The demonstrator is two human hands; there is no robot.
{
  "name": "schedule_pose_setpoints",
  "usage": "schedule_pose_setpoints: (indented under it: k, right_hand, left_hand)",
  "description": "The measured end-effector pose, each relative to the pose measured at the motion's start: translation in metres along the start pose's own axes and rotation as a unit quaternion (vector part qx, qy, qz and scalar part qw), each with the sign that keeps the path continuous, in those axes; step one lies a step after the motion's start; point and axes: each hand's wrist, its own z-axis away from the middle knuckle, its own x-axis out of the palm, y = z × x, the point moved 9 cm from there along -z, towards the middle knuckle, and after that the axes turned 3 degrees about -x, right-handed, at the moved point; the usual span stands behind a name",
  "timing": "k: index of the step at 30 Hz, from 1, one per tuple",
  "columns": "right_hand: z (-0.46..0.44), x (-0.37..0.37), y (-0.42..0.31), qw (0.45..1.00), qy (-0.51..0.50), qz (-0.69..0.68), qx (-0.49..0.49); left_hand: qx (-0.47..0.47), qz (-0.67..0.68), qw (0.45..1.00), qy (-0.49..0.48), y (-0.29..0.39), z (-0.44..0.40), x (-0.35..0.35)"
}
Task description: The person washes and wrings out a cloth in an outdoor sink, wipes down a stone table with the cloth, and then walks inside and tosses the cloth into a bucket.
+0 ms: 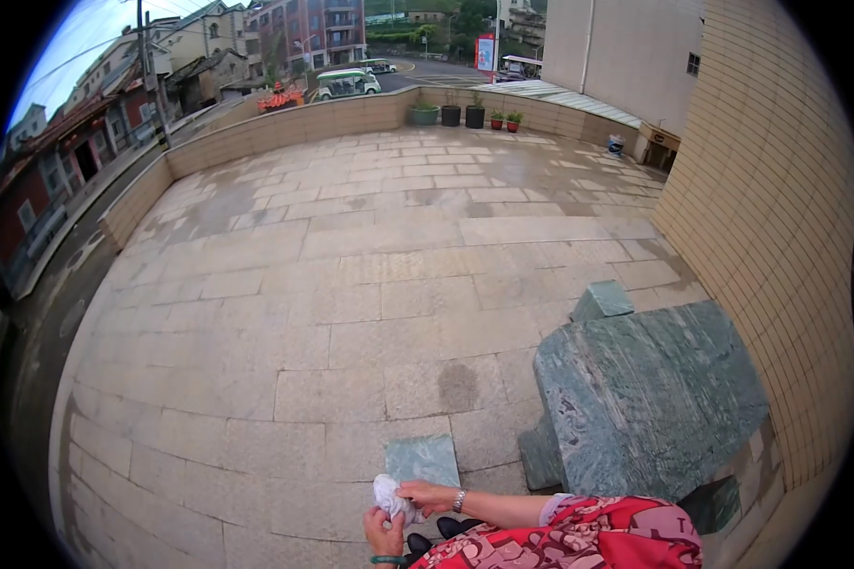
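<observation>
A crumpled white cloth (389, 491) is bunched between my two hands near the bottom of the view. My right hand (427, 495), with a metal watch at the wrist, is closed on the cloth's right side. Lower down, my left hand (382, 533), with a green bangle, grips its lower left part. Just beyond the cloth is a square green stone stool (423, 457), its near edge partly covered by the cloth and my right hand. The tips of dark shoes show below the hands.
A large green stone table (650, 398) stands to the right, with stone stools (602, 301) around it. A tiled wall (769, 228) rises beyond. Paving slabs stretch to a low parapet (304, 121) with potted plants (451, 115) and a bucket (616, 145).
</observation>
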Motion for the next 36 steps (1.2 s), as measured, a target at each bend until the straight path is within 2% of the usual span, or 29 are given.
schedule_pose_setpoints:
  k: [1,2,3,4,5,7,9,10,11,13,17,19,20,22,23,24,25,26,28,29,30,31,32,33,34,35,36]
  right_hand:
    - [-0.004,-0.003,0.002,1.0,-0.002,0.0,0.003]
    - [-0.008,-0.013,0.003,0.999,0.044,0.018,-0.01]
    - [-0.011,-0.021,0.007,0.995,0.092,0.036,-0.022]
    - [-0.007,-0.02,0.004,0.991,0.132,0.005,-0.014]
    - [-0.012,-0.02,0.008,0.991,0.134,0.005,-0.011]
    - [-0.02,-0.027,0.007,0.981,0.18,-0.052,-0.056]
    - [-0.02,-0.011,-0.014,0.982,0.175,-0.057,-0.051]
    - [-0.026,-0.003,-0.022,0.982,0.172,-0.056,-0.061]
    - [-0.035,0.006,-0.023,0.981,0.17,-0.056,-0.071]
    - [-0.065,0.028,-0.017,0.982,0.156,-0.068,-0.088]
    - [-0.105,0.099,-0.018,0.98,0.168,-0.066,-0.089]
    - [-0.128,0.138,-0.007,0.991,0.123,0.021,-0.051]
    - [-0.136,0.156,-0.003,0.991,0.122,0.021,-0.048]
    - [-0.148,0.191,-0.004,0.965,0.11,0.225,-0.079]
    - [-0.159,0.196,0.006,0.966,0.11,0.223,-0.076]
    - [-0.168,0.208,0.003,0.899,0.09,0.399,-0.155]
    - [-0.171,0.231,0.001,0.796,0.065,0.558,-0.227]
    - [-0.177,0.237,0.008,0.798,0.065,0.555,-0.225]
    - [-0.177,0.24,0.001,0.768,0.146,0.562,-0.269]
    - [-0.172,0.253,-0.009,0.768,0.144,0.563,-0.268]
    - [-0.17,0.255,-0.008,0.911,0.121,0.369,-0.138]
    - [-0.169,0.264,0.008,0.985,0.09,0.147,0.003]
    - [-0.181,0.264,0.01,0.985,0.089,0.148,0.003]
    - [-0.199,0.277,0.016,0.997,-0.008,0.077,-0.004]
    - [-0.207,0.292,0.017,0.994,-0.106,0.004,-0.011]
    - [-0.205,0.293,0.012,0.994,-0.107,0.003,-0.011]
    - [-0.206,0.284,0.001,0.998,-0.052,0.02,-0.035]
  left_hand:
    - [0.044,-0.025,0.997,0.053,0.009,0.001,-0.009]
    - [0.086,-0.052,0.989,0.104,0.016,0.006,-0.02]
    - [0.081,-0.054,0.99,0.103,0.013,0.008,-0.025]
    - [-0.055,0.042,0.995,0.074,-0.013,0.005,-0.028]
    - [-0.188,0.138,0.971,0.044,-0.036,0.007,-0.026]
    - [-0.211,0.146,0.965,0.062,-0.05,0.007,-0.044]
    - [-0.291,0.337,0.888,0.118,-0.095,0.019,-0.053]
    - [-0.324,0.373,0.86,0.125,-0.1,0.022,-0.061]
    - [-0.326,0.373,0.86,0.126,-0.101,0.02,-0.072]
    - [-0.35,0.454,0.797,0.193,-0.111,0.026,-0.1]
    - [-0.354,0.48,0.767,0.235,-0.165,0.033,-0.171]
    - [-0.336,0.482,0.773,0.24,-0.181,0.035,-0.209]
    - [-0.338,0.48,0.772,0.242,-0.189,0.036,-0.227]
    - [-0.308,0.442,0.817,0.205,-0.195,0.033,-0.262]
    - [-0.311,0.44,0.817,0.205,-0.193,0.031,-0.275]
    - [-0.299,0.421,0.834,0.193,-0.187,0.023,-0.285]
    - [-0.288,0.4,0.851,0.18,-0.183,0.016,-0.295]
    - [-0.29,0.398,0.852,0.179,-0.186,0.014,-0.301]
    - [-0.283,0.249,0.916,0.134,-0.189,0.002,-0.307]
    - [-0.285,0.249,0.916,0.135,-0.191,0.0,-0.306]
    - [-0.213,0.141,0.961,0.11,-0.177,-0.009,-0.306]
    - [-0.136,0.03,0.987,0.083,-0.157,-0.018,-0.302]
    - [-0.11,0.016,0.993,0.037,-0.129,-0.026,-0.298]
    - [-0.111,0.015,0.993,0.039,-0.109,-0.032,-0.299]
    - [-0.072,0.022,0.997,-0.023,-0.083,-0.038,-0.287]
    - [-0.033,0.029,0.995,-0.085,-0.066,-0.039,-0.276]
    - [-0.033,0.025,0.996,-0.085,-0.065,-0.041,-0.276]
